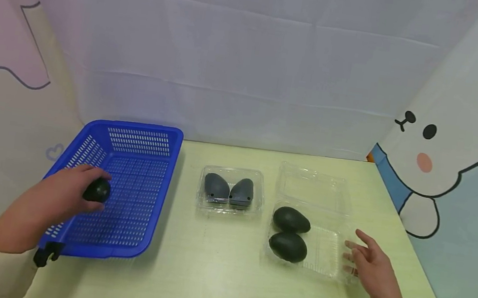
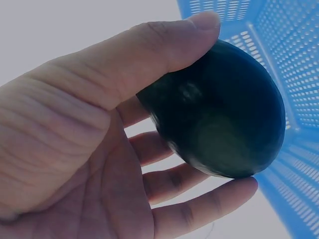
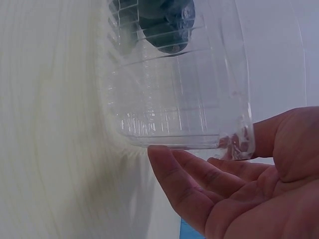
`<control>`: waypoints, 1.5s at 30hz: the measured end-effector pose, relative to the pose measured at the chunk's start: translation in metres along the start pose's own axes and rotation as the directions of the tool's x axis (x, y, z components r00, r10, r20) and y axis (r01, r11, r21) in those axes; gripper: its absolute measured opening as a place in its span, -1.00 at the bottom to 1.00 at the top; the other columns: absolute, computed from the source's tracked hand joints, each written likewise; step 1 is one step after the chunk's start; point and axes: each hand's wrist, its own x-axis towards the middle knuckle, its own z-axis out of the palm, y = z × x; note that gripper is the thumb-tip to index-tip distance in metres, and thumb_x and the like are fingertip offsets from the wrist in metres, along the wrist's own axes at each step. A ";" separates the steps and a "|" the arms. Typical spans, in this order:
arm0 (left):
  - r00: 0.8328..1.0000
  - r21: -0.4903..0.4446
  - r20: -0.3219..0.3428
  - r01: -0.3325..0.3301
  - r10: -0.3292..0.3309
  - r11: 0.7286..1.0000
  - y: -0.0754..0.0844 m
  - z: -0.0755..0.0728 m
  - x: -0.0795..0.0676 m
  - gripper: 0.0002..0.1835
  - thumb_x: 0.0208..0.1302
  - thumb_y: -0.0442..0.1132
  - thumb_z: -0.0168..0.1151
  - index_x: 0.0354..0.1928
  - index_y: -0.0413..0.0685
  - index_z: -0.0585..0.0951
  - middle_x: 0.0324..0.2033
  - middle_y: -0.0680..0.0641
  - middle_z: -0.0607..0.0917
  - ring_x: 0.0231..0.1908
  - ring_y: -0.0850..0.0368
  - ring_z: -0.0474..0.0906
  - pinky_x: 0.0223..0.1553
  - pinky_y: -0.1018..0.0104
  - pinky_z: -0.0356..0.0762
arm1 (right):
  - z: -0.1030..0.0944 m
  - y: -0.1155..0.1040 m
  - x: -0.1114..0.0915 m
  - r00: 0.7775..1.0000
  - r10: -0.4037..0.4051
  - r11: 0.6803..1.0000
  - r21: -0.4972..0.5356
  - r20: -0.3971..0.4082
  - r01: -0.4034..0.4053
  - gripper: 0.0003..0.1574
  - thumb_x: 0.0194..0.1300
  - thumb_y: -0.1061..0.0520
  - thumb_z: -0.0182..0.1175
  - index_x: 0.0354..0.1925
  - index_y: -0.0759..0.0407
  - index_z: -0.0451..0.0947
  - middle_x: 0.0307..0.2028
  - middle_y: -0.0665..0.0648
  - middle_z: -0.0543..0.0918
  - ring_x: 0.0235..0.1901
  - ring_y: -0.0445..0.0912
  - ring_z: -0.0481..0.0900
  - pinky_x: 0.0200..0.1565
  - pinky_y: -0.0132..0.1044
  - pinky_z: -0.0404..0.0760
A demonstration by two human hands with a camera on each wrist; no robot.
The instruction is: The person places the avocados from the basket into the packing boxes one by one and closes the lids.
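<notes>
My left hand (image 1: 68, 189) grips a dark green avocado (image 2: 224, 109) over the left side of a blue plastic basket (image 1: 133, 195), thumb on one side and fingers on the other. On the right, my right hand (image 1: 375, 267) touches the outer right wall of an opened clear plastic clamshell box (image 1: 325, 251) with extended fingers (image 3: 179, 189). Two avocados lie in that box's left half, one behind (image 1: 291, 220) and one in front (image 1: 288, 246). Its lid (image 1: 313, 186) lies folded back toward the wall.
Between basket and opened box stands a closed clear clamshell box (image 1: 228, 208) holding two dark avocados (image 1: 217, 186). All stand on a pale wooden table (image 1: 203, 285). A white curtain (image 1: 249, 70) hangs behind; a cartoon-printed cloth (image 1: 465, 148) hangs at the right.
</notes>
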 end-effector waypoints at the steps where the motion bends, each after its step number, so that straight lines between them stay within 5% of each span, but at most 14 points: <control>1: 1.000 0.001 0.003 0.001 -0.001 1.000 0.002 -0.002 0.002 -0.35 -0.01 -0.22 0.66 0.12 -0.32 0.60 -0.09 -0.35 0.61 -0.11 -0.37 0.59 -0.13 -0.33 0.60 | 0.000 0.000 0.000 1.000 -0.004 1.000 0.000 0.000 0.004 -0.28 0.63 0.26 -0.20 0.61 0.35 -0.11 0.37 0.54 0.36 0.16 0.20 0.61 -0.11 -0.25 0.73; 12: 0.999 0.034 0.015 -0.037 0.036 0.999 0.023 -0.020 0.026 -0.35 0.06 -0.19 0.64 0.19 -0.24 0.60 0.02 -0.35 0.59 -0.04 -0.40 0.55 -0.07 -0.33 0.58 | 0.000 -0.001 0.001 1.000 0.019 1.000 -0.003 -0.002 -0.019 -0.29 0.65 0.24 -0.22 0.62 0.33 -0.12 0.39 0.54 0.34 0.19 0.26 0.58 -0.09 -0.19 0.73; 18: 0.998 0.063 0.047 -0.051 0.048 0.997 0.051 -0.033 0.043 -0.33 0.13 -0.18 0.60 0.27 -0.18 0.57 0.14 -0.34 0.57 0.08 -0.40 0.49 0.02 -0.33 0.56 | 0.001 0.001 0.001 1.000 0.006 1.000 -0.002 -0.001 -0.006 -0.29 0.65 0.24 -0.21 0.62 0.33 -0.11 0.38 0.53 0.35 0.13 0.13 0.63 -0.09 -0.22 0.73; 27: 0.991 0.109 0.056 -0.130 0.125 0.986 0.097 -0.045 0.073 -0.31 0.16 -0.16 0.59 0.32 -0.14 0.56 0.21 -0.27 0.56 0.13 -0.33 0.48 0.03 -0.26 0.59 | 0.001 0.001 0.001 1.000 0.007 1.000 -0.008 -0.001 -0.007 -0.28 0.67 0.21 -0.20 0.63 0.30 -0.14 0.39 0.53 0.34 0.18 0.22 0.60 -0.08 -0.19 0.73; 33: 0.977 0.108 0.047 -0.214 0.210 0.971 0.129 -0.043 0.094 -0.32 0.16 -0.19 0.58 0.33 -0.10 0.56 0.21 -0.24 0.57 0.18 -0.31 0.47 0.09 -0.23 0.58 | 0.000 0.001 0.000 1.000 -0.005 1.000 0.006 0.002 0.005 -0.28 0.66 0.22 -0.18 0.63 0.31 -0.12 0.38 0.54 0.35 0.04 -0.09 0.67 -0.09 -0.23 0.73; 45: 0.931 0.091 0.068 -0.365 0.360 0.927 0.207 -0.014 0.133 -0.18 0.22 -0.10 0.55 0.46 -0.04 0.37 0.29 -0.11 0.54 0.25 -0.14 0.45 0.10 -0.02 0.61 | 0.002 0.000 0.000 1.000 0.017 1.000 0.013 -0.004 -0.017 -0.28 0.67 0.21 -0.19 0.63 0.30 -0.13 0.40 0.53 0.34 0.11 0.06 0.65 -0.09 -0.24 0.73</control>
